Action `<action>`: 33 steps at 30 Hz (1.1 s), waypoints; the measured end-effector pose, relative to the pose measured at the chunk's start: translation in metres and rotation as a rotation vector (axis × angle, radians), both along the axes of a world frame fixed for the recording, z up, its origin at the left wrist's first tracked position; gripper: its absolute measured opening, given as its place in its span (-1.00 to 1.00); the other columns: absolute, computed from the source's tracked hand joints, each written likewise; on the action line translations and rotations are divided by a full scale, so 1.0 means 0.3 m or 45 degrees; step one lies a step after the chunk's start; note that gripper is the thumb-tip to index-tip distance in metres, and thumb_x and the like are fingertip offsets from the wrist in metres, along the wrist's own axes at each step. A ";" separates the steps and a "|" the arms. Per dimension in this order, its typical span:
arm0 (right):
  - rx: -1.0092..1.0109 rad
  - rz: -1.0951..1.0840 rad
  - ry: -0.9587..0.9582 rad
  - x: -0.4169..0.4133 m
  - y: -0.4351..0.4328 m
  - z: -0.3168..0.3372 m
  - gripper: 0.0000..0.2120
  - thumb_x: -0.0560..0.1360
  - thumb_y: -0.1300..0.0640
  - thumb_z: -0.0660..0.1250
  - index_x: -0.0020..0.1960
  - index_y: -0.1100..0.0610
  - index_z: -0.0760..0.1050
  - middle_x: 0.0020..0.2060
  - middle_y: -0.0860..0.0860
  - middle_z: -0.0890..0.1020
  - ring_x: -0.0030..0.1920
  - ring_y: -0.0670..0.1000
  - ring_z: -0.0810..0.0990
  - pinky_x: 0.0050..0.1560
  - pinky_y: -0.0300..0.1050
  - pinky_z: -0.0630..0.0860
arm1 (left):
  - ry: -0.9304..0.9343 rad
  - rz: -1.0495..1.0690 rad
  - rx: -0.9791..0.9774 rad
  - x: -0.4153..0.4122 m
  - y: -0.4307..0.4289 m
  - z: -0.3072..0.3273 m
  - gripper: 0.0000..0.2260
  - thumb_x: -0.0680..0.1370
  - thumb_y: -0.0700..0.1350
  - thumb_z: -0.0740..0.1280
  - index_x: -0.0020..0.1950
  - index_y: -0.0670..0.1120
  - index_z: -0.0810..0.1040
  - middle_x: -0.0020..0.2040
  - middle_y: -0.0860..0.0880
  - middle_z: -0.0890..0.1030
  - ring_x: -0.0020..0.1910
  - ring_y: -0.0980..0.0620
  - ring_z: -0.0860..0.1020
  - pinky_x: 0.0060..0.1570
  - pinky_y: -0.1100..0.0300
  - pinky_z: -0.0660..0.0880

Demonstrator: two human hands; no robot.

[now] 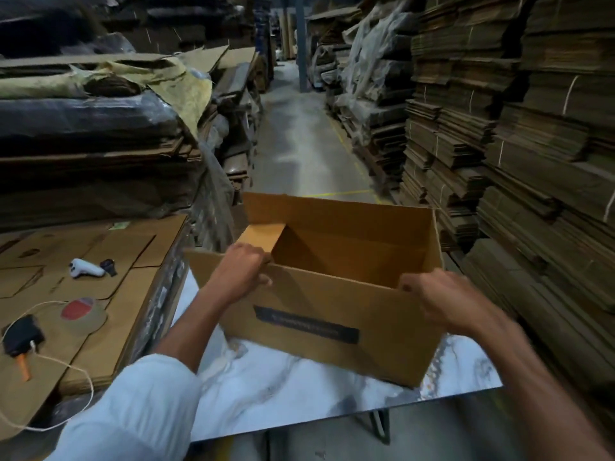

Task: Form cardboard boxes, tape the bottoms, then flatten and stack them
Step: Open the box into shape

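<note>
Stacks [532,128] of flat corrugated cardboard line a dim warehouse aisle. On the glossy marbled table [299,400] stands an open brown box [382,327], a dark, unreadable label [306,324] on its near wall. The left hand [243,271] and the blurred right hand [446,301] each clutch that wall's rim. The box's floor lies in shadow.

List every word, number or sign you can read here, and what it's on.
Nothing reads clearly.
Dark label on the box: one line of pale print, too blurred to read.
Flat cardboard on the left: faint printed marks, illegible.
Tape roll: no legible print.
</note>
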State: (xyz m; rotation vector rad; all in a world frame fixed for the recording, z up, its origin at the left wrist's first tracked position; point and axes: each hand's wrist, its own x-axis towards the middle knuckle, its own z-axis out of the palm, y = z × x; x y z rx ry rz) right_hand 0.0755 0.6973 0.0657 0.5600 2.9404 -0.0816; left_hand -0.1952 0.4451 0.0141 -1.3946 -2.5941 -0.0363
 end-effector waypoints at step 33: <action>-0.054 0.426 0.477 -0.262 -0.262 -0.231 -0.89 0.61 0.00 0.33 0.13 -0.05 0.51 -0.16 -0.16 0.55 -0.20 -0.14 0.49 0.12 -0.14 0.48 | -0.509 0.201 -0.496 0.102 0.111 0.089 -0.72 0.64 0.11 0.31 0.14 -0.07 0.63 -0.03 0.00 0.64 -0.06 0.06 0.60 0.07 0.12 0.56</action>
